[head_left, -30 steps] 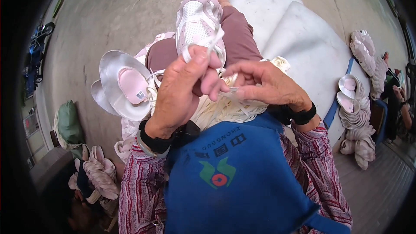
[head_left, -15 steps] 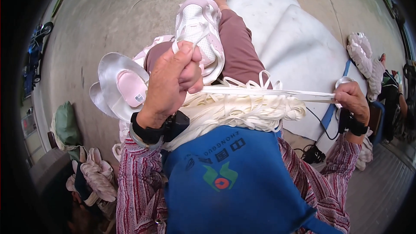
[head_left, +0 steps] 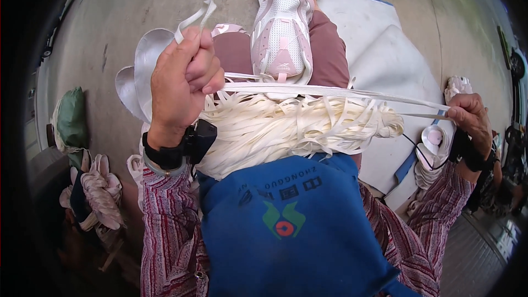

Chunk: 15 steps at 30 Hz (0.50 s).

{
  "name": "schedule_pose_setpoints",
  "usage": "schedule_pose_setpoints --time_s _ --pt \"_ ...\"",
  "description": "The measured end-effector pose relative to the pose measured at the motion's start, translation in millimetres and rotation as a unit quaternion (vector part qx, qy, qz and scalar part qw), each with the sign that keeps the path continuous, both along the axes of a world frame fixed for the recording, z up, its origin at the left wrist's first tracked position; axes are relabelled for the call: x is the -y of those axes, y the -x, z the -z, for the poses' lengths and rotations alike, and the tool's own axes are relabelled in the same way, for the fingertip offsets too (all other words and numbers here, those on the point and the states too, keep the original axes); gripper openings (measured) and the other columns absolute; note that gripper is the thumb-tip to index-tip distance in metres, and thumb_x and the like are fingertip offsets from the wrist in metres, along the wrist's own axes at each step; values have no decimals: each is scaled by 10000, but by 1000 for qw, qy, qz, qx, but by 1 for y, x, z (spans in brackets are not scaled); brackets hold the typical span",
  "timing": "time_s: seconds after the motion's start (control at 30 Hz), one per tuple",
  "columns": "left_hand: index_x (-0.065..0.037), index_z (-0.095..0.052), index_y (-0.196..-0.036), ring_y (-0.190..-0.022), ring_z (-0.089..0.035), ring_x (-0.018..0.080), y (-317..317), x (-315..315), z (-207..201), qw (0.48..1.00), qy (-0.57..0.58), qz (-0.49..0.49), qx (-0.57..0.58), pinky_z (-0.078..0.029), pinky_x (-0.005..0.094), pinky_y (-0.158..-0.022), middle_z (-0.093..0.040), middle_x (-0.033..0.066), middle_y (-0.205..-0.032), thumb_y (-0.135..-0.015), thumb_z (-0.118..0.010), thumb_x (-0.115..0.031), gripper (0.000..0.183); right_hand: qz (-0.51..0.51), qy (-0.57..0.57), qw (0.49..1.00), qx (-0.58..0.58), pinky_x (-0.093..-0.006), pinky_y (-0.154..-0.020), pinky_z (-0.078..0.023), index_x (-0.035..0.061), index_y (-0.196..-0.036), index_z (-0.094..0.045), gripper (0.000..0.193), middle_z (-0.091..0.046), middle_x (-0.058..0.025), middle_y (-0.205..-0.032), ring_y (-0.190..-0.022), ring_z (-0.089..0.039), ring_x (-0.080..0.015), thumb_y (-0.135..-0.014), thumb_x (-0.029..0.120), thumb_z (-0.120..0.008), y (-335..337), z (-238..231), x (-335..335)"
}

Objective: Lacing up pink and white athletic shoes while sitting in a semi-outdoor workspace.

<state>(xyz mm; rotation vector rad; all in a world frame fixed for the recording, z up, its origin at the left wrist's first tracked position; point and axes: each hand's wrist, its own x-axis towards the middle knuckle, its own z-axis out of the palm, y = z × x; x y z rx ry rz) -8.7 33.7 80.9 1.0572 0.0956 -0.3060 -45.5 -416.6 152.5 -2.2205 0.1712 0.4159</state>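
Observation:
My left hand is closed in a fist around a white shoelace, and a loop of lace sticks up above the thumb. The lace runs nearly straight across my lap to my right hand, which pinches it at the far right. Below it lies a thick bundle of cream-white laces over the top of my blue apron. A white and pink shoe upper rests on my legs just beyond the bundle, heel end toward me.
Silvery white shoe pieces lie beside my left leg. A pale sheet covers the floor ahead and right. Bundled pale shoe parts and a green bag sit at the left. More shoe parts lie near my right hand.
My left fist has moved left, away from the shoe upper, and now holds the lace loop raised. My right hand has shifted outward, and the lace spans wider. The view has shifted slightly.

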Motion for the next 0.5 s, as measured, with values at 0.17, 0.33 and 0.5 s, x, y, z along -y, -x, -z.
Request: schedule_pose_setpoints --time_s 0.17,0.33,0.5 --pt "-23 -522 -948 -430 -224 27 -15 -64 19 995 -54 -84 20 -250 212 -430 -253 -83 -546 -1010 -363 -192 240 -10 -11 1000 1 -205 -478 -230 42 -725 -621 227 -427 70 -571 -525 -346 -23 -882 205 -602 46 11 81" --pt "-28 -527 -953 -447 -247 34 -26 -21 18 993 -69 -91 25 -263 205 -456 -278 -71 -556 -1004 -384 -184 217 100 -73 992 13 -207 -435 -172 23 -781 -581 263 -349 89 -541 -476 -273 -14 -940 227 -534 15 48 12" --pt "-38 -517 -976 -448 -257 38 -20 -36 8 985 -87 -144 30 -270 213 -467 -272 -77 -553 -1006 -382 -198 212 46 -554 831 -14 -194 -390 -199 17 -890 -529 236 -271 93 -534 -402 -222 -17 -994 200 -423 -41 63 -121"
